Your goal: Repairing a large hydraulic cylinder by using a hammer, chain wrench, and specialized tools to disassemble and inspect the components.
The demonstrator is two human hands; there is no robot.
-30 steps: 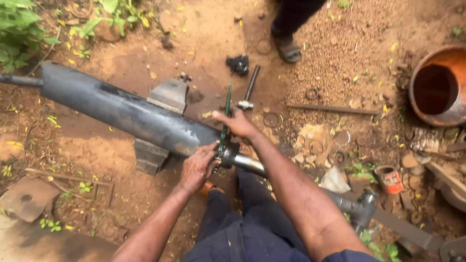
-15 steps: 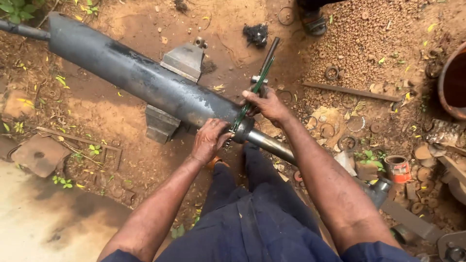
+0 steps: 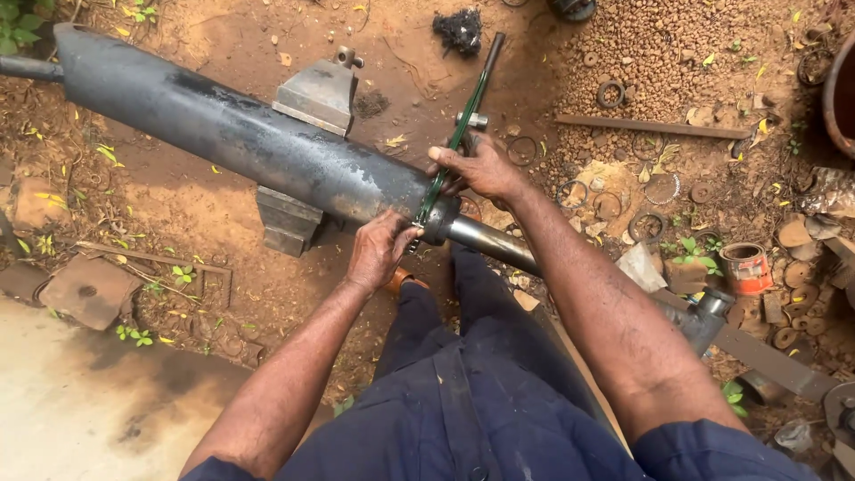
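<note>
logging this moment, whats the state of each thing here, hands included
hydraulic cylinder: lying on the dirt, rod partly out
rod: bare, shiny, passing between the legs
green tool: tip at the cylinder's end, tilted up and away
right hand: gripping the green tool
left hand: pressed on the cylinder's end
small can: upright, open-topped

One cylinder (image 3: 240, 147), one rod (image 3: 494, 242), one green tool (image 3: 454, 147), two hands, left (image 3: 378, 251) and right (image 3: 481, 167), one can (image 3: 745, 268) right of the cylinder.
</note>
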